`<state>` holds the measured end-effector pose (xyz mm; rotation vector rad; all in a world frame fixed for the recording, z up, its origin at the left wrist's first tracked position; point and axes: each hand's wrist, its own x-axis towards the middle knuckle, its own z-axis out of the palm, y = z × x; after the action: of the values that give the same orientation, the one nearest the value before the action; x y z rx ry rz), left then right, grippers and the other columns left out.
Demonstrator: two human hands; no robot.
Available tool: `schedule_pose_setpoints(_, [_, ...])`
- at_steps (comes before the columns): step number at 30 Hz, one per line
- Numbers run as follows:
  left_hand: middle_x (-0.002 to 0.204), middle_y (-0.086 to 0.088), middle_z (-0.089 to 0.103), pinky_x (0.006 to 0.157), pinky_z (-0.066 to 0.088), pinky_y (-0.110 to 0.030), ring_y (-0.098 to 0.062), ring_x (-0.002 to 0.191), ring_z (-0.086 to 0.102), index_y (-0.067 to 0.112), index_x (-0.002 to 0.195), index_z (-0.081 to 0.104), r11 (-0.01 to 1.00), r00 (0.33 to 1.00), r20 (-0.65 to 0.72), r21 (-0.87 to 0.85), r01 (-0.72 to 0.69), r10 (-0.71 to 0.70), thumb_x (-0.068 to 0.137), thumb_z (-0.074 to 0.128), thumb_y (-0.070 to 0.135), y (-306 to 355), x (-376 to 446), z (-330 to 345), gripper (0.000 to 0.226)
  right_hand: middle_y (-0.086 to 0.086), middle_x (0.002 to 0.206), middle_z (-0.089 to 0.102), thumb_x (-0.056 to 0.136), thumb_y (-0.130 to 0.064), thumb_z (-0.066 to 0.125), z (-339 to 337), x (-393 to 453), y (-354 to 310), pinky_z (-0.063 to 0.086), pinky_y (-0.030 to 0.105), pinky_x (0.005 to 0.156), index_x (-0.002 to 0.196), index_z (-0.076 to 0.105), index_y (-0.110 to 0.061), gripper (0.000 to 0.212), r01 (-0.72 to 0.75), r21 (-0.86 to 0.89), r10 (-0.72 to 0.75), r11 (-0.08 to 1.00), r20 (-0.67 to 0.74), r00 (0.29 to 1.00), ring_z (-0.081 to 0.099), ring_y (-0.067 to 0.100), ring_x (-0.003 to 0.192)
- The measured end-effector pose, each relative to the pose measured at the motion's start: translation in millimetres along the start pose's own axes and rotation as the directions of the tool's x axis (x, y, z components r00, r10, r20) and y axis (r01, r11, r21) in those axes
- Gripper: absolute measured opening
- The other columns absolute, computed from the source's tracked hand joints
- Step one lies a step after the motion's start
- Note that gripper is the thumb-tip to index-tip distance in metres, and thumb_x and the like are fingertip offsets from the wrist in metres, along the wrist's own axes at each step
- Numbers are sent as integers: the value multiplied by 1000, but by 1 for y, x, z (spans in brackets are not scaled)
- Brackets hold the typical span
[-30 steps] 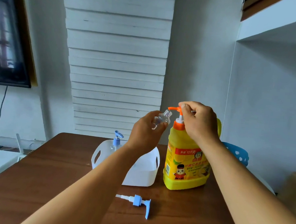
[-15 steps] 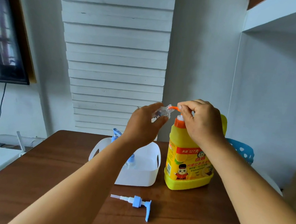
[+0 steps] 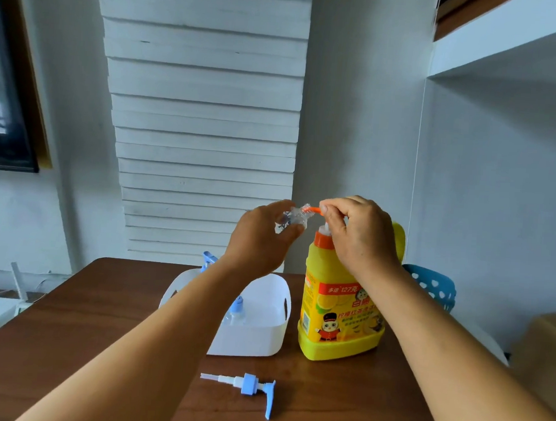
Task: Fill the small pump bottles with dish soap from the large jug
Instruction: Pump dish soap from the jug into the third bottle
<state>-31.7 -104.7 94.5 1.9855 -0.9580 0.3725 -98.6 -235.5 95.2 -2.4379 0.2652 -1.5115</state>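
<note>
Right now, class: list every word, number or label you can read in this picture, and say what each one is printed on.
"多送 127克": red band at the top of the label on the yellow jug.
Larger characters below it on the same label: too blurred to read with certainty.
Small print down the label's left edge: too small to read.
No readable text elsewhere.

left hand (image 3: 258,241) curled, right hand (image 3: 359,235) apparently pressing
</note>
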Motion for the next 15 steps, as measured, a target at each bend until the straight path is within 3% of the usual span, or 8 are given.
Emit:
schedule_pose_setpoints(6, [109, -3, 67, 73, 37, -23, -12, 84, 51, 21, 117, 58, 1000, 999, 36, 21, 17, -18, 88, 56, 31, -3, -5, 2, 30, 10, 99, 69, 92, -23, 53, 1, -3, 3, 47, 29, 74, 100, 69, -10, 23, 4, -5, -4, 1000, 53, 999, 60, 25, 93])
schedule_pose_setpoints(10, [111, -4, 66, 79, 43, -28, -20, 95, 58, 20, 117, 58, 1000, 1000, 16, 26, 9, -9, 88, 56, 30, 5, 0, -5, 31, 8, 97, 70, 90, -23, 55, -8, 12, 1, 44, 27, 72, 99, 70, -13, 20, 15, -27, -12, 1000, 116, 993, 60, 24, 90])
schedule_pose_setpoints(15, [110, -4, 67, 78, 42, -28, -21, 97, 59, 19, 114, 60, 999, 1000, 4, 33, -3, 3, 87, 57, 28, 7, -2, -3, 28, 9, 100, 70, 91, -22, 55, 4, -10, 2, 42, 23, 72, 101, 69, -9, 22, 5, -4, -6, 1000, -59, 998, 60, 24, 93])
